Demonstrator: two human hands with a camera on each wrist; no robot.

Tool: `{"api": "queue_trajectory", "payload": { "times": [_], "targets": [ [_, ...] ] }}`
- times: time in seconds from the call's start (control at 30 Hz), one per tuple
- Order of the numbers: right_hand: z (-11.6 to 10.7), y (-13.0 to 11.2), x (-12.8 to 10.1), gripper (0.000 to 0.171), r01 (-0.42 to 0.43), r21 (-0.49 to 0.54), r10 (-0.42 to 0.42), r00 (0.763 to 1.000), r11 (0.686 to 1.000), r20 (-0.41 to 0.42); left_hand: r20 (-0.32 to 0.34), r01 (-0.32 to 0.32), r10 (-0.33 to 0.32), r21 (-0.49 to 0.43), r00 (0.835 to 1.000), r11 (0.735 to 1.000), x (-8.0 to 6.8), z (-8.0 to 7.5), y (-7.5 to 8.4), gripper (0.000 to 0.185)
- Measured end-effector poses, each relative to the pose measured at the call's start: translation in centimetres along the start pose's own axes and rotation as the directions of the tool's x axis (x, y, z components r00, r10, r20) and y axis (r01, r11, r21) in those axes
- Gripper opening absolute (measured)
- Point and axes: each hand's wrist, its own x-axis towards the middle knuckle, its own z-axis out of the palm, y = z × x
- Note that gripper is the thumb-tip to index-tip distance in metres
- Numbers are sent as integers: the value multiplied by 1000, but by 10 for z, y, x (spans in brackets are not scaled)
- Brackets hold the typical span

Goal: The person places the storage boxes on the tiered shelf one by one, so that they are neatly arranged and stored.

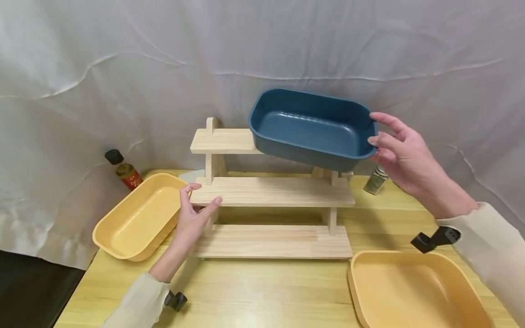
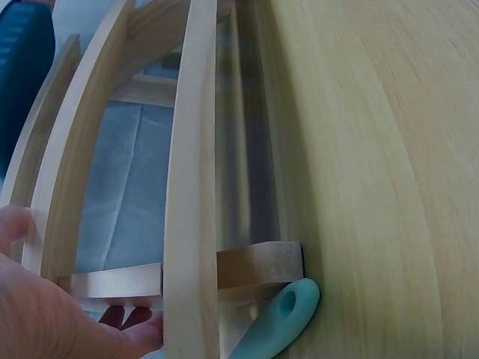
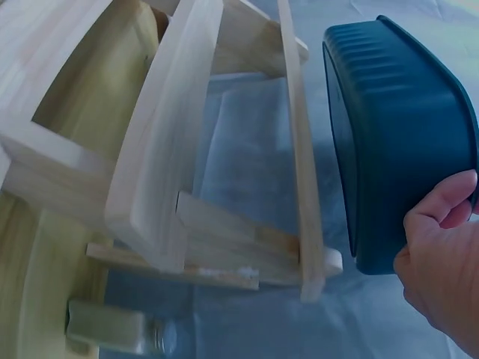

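The right hand (image 1: pixel 404 152) pinches a blue tub's (image 1: pixel 311 123) right rim between thumb and fingers, the tub held above the right end of a wooden rack's (image 1: pixel 272 191) top shelf (image 1: pixel 227 141), apart from it. The left hand's (image 1: pixel 192 223) thumb and fingers, spread, grip the middle shelf's (image 1: pixel 295 193) left end.

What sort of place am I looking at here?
Probably a makeshift tabletop setup, perhaps for practising tidying: a pale cloth hangs behind a wood-grain table, where a three-tier wooden shelf stands among plastic bins. I can't tell what room it's in.
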Motion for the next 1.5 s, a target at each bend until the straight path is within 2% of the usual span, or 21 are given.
{"api": "queue_trajectory", "payload": {
  "times": [0.17,0.4,0.47,0.83,1.07,1.27,1.5],
  "targets": [
    [18,6,18,52,-31,7,31,999,1000,20,-8,-9,9,1,1000,1000,1,0,1,74],
    [32,13,36,50,-45,-105,47,999,993,14,1,-3,3,0,1000,1000,1,2,-1,74],
    [34,15,39,50,-55,-108,56,998,993,7,1,-3,3,4,1000,1000,1,3,-1,74],
    [32,20,52,48,-94,-67,95,995,993,12,1,-6,6,-10,1000,1000,-2,6,2,76],
    [32,14,56,48,-133,-131,136,991,982,13,-10,-2,2,5,1000,1000,-4,5,1,75],
    [34,12,64,48,-138,-161,138,990,977,-10,-6,1,-1,-13,1000,1000,-4,5,1,75],
    [34,11,74,33,-125,-166,118,992,978,-50,-5,6,-6,-35,1000,999,-4,4,0,75]
  ]
}}
